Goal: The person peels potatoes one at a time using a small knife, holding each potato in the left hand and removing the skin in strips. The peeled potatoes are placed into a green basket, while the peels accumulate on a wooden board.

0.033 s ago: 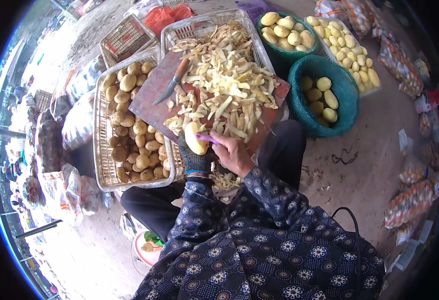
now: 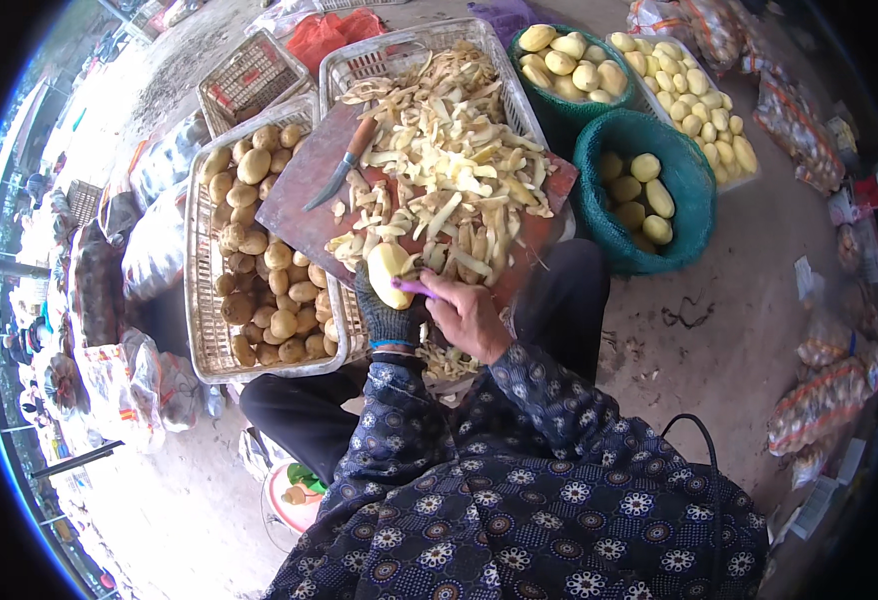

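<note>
My left hand (image 2: 391, 322), in a dark knit glove, is closed round a mostly peeled, pale yellow potato (image 2: 388, 274). In my bare right hand (image 2: 467, 318) is a purple-handled peeler (image 2: 416, 287), its head against the right side of that potato. Both hands are above the near edge of a reddish board (image 2: 304, 200). A big heap of potato peelings (image 2: 459, 160) covers much of the board. On the board's left part lies a curved knife (image 2: 342, 168) with a wooden handle. More peelings lie below my hands, between my legs.
At left stands a white crate (image 2: 197, 290) of unpeeled potatoes. A crate (image 2: 334, 70) is behind the board. Two green net-lined tubs (image 2: 589, 190) with peeled potatoes stand at right, beside a tray of peeled potatoes (image 2: 699, 110). Filled net sacks (image 2: 824, 405) lie far right.
My right hand and the peeler have moved slightly down along the potato's side. The potato remains in my left hand, and the whole view has shifted a little.
</note>
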`<state>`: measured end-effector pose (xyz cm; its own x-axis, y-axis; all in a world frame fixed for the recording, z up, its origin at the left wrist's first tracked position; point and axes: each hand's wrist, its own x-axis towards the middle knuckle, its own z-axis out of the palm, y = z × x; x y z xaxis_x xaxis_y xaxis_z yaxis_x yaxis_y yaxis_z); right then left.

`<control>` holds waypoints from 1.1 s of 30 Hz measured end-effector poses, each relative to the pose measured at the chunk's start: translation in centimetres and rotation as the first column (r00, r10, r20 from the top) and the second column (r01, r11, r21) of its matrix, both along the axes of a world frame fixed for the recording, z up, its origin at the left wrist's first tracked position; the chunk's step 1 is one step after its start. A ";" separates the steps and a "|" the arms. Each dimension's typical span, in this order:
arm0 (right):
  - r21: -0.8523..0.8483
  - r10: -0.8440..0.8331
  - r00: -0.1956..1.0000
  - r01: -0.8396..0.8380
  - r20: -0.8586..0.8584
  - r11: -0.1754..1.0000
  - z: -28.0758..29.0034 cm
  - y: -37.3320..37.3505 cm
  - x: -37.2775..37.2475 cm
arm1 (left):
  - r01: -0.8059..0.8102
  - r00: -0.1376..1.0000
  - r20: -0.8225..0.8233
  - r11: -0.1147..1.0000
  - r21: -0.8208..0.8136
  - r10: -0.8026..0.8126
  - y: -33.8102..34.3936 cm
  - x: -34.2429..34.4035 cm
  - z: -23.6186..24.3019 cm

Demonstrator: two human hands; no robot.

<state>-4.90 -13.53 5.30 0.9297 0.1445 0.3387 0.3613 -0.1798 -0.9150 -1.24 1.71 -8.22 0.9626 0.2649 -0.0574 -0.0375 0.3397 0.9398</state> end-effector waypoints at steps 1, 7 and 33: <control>-0.096 0.022 0.997 -0.029 -0.071 0.995 0.7 -0.9 -1.2 | -0.029 0.998 -0.050 0.988 -0.150 0.022 -0.7 0.0 1.4; -0.075 0.005 0.949 -0.030 -0.316 0.997 0.9 -2.2 -3.7 | -0.109 0.990 -0.107 0.982 -0.156 0.093 -3.1 -0.8 7.7; 0.236 -0.031 0.933 0.122 -0.358 0.964 -0.6 0.9 -1.8 | -0.032 0.999 0.040 0.997 0.071 0.029 -2.6 0.7 8.3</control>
<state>-6.74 -12.59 4.73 0.9997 0.0213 0.0070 0.0057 0.0576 -0.9983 -0.54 -0.85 0.13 0.9551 0.2963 0.0005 -0.0841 0.2693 0.9594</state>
